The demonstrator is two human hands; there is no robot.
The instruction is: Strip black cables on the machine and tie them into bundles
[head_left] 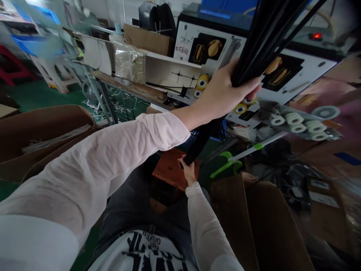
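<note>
A long bundle of black strands [258, 45] runs slanting from the upper right down toward the middle; I cannot tell whether they are cables or strips. My left hand [221, 90] is closed around its upper part, thumb across the front. Lower down, my right hand [188, 170] grips the bundle's bottom end, above an orange-brown wooden stool [166, 171]. Behind my left hand stands a white-fronted machine [183, 41] with brass-coloured knobs. Yellow-rimmed rollers [202, 81] sit close to my left wrist, and more show below that hand.
Open cardboard boxes flank me, one at left [50, 116] holding thin white strands, another at right [229, 207]. White rolls [295, 118] line a rack at right. A green-footed stand [225, 165] is below it. White scraps [118, 99] litter the green floor.
</note>
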